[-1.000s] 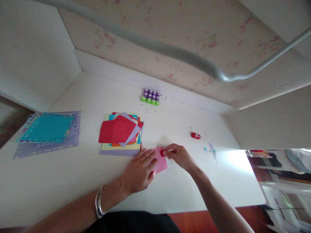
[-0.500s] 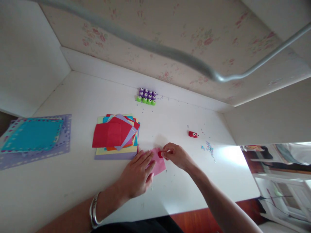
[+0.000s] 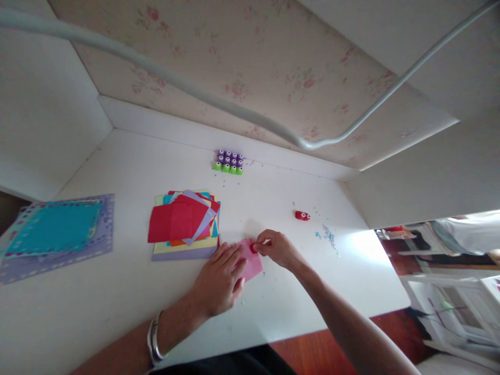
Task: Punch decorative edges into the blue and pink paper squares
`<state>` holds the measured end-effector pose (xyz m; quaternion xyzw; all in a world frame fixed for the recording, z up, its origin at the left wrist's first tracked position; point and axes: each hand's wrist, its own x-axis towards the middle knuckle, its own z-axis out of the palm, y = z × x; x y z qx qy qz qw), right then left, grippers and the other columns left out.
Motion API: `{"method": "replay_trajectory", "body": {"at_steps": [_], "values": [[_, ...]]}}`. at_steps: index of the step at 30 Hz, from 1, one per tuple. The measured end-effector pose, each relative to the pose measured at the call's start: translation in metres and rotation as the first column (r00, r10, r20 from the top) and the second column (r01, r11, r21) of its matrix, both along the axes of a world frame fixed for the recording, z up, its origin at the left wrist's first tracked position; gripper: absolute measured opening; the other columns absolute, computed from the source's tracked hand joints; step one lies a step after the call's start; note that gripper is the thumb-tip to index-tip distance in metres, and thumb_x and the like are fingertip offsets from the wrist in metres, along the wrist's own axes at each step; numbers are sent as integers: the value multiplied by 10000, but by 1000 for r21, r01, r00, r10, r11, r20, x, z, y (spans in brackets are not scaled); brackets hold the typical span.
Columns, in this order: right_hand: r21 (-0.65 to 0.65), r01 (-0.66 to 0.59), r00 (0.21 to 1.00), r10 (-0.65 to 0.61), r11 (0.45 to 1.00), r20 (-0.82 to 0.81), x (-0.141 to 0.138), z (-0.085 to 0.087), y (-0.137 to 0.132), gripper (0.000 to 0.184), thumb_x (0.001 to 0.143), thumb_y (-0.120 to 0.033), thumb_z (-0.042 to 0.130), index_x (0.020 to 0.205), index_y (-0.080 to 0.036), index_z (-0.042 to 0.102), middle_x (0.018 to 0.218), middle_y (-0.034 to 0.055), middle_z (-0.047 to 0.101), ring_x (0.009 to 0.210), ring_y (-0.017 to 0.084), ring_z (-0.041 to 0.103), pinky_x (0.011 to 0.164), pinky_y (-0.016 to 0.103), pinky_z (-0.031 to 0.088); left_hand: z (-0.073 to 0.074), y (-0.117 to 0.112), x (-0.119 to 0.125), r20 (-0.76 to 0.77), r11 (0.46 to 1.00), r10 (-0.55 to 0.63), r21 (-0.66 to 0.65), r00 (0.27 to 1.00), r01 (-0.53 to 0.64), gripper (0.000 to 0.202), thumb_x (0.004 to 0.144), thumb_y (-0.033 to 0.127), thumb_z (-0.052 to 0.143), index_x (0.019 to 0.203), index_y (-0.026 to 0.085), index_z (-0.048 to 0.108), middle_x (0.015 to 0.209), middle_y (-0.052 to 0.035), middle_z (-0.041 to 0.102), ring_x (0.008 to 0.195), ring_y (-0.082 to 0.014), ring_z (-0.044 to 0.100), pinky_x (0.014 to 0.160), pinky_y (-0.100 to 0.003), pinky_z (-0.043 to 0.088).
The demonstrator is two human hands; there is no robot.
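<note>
My left hand [image 3: 223, 276] lies flat with its fingers stretched over a sheet of pink paper [image 3: 253, 266], pressing it to the white table. A silver bangle is on that wrist. At the paper's upper right edge, my right hand [image 3: 276, 249] pinches a small red craft punch [image 3: 253, 248], mostly covered by the fingers; whether its lever is pressed cannot be seen. Just left of my left fingertips sits a stack of coloured paper [image 3: 162, 223], with folded red sheets on top. Farther right lie more red craft punches [image 3: 302, 215], set close together.
Rows of purple and green craft punches [image 3: 228, 162] stand near the back wall. Sheets with punched borders, a blue one [image 3: 54, 226] uppermost, lie at the left. Paper bits [image 3: 329, 238] are scattered at the right. A pale cable [image 3: 219, 107] hangs across the upper view.
The camera view has shifted slightly, so the table items appear a little displaced. Both hands keep nearly the same hold on the pink paper and the red craft punch.
</note>
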<state>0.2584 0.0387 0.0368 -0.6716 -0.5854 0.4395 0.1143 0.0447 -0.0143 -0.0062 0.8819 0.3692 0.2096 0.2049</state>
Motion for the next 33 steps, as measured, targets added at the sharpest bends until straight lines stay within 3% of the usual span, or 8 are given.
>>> {"method": "replay_trajectory", "body": {"at_steps": [8, 15, 20, 26, 30, 33], "values": [[29, -33, 999, 33, 999, 1, 6, -6, -2, 160, 757, -343, 681, 778, -188, 715, 625, 14, 683, 575, 136, 619, 489, 209, 408, 1, -2, 0, -4, 999, -9, 37, 1000, 9, 383, 870, 276, 545, 1237, 171, 572, 1385, -120, 523, 1329, -251, 420, 1171, -458, 216], [-33, -16, 1000, 16, 999, 8, 9, 1, 1, 223, 718, -409, 745, 797, -200, 753, 622, 27, 701, 568, 132, 615, 483, 204, 417, 3, -4, -1, -13, 995, -7, 96, 1000, 8, 349, 882, 272, 537, 1215, 180, 587, 1364, -120, 543, 1314, -246, 437, 1172, -482, 190], [18, -44, 999, 45, 999, -31, 18, 4, -2, 190, 730, -380, 732, 829, -224, 778, 692, 29, 732, 617, 139, 629, 543, 222, 466, 1, -6, -2, -17, 995, 1, 100, 1000, 1, 359, 875, 269, 555, 1224, 190, 585, 1357, -109, 549, 1310, -232, 441, 1174, -468, 189], [74, -60, 995, 54, 995, 84, 38, 7, -8, 173, 779, -351, 667, 867, -248, 775, 750, 28, 749, 668, 172, 660, 575, 251, 472, 1, -6, -1, -42, 996, 5, 92, 999, -1, 358, 881, 280, 541, 1221, 180, 596, 1370, -112, 540, 1313, -235, 439, 1180, -463, 173], [208, -23, 994, 1, 978, 106, 43, 6, -19, 268, 842, -374, 607, 1051, -263, 733, 947, 55, 751, 754, 192, 677, 686, 304, 508, 1, -5, 0, -53, 993, 6, 120, 999, 0, 342, 895, 252, 511, 1217, 181, 601, 1365, -107, 546, 1319, -239, 431, 1179, -481, 178], [313, -78, 992, 42, 946, 121, 39, 2, -30, 289, 835, -356, 625, 1095, -264, 712, 1123, 65, 702, 749, 172, 666, 752, 323, 519, -2, -4, 1, -54, 988, 24, 155, 998, -16, 352, 898, 209, 490, 1233, 184, 596, 1380, -107, 533, 1323, -242, 429, 1167, -484, 222]]}}
